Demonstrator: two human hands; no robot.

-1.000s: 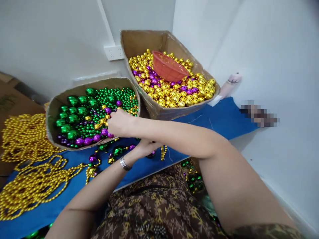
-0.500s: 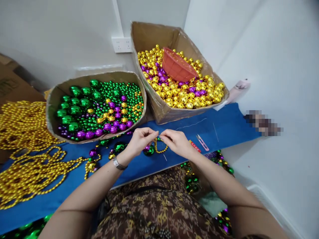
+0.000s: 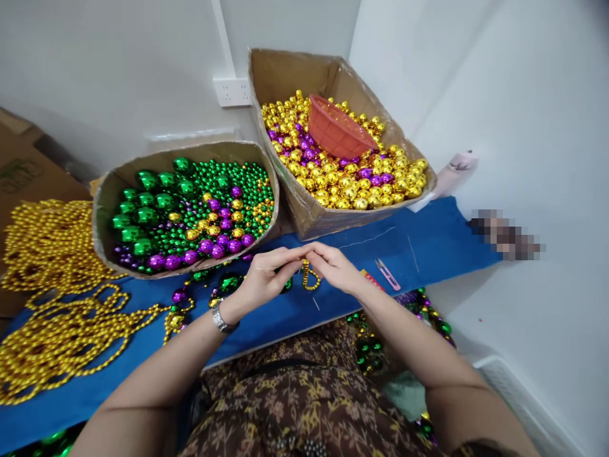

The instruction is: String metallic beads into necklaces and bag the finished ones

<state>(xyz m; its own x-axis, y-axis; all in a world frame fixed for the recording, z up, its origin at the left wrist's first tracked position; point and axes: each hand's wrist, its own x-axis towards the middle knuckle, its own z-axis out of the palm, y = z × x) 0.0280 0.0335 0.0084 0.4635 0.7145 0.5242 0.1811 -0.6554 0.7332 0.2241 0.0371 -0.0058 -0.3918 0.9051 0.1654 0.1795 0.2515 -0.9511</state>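
My left hand (image 3: 270, 277) and my right hand (image 3: 335, 268) meet above the blue cloth, fingertips pressed together. Whatever is pinched between them is too small to make out. Just under the fingertips hangs or lies a short curved string of gold beads (image 3: 311, 285); whether the fingers hold it I cannot tell. Behind my left hand, partly covered, are a large green bead (image 3: 229, 282) and others. A thin white thread (image 3: 364, 239) runs over the cloth beyond my right hand. Pink thread snips (image 3: 388, 275) lie to the right, beside a small red packet (image 3: 372, 279).
A cardboard box (image 3: 107, 247) of green, purple and gold beads stands behind my hands. A taller box (image 3: 304, 222) holds gold and purple beads and a red basket (image 3: 337, 130). Gold bead strands (image 3: 61, 336) cover the left of the blue cloth (image 3: 432, 235).
My fingers have shifted from a small pinch to lying closer together, left fingers stretched over the right fingertips. The gold bead string has moved slightly right and looks narrower.
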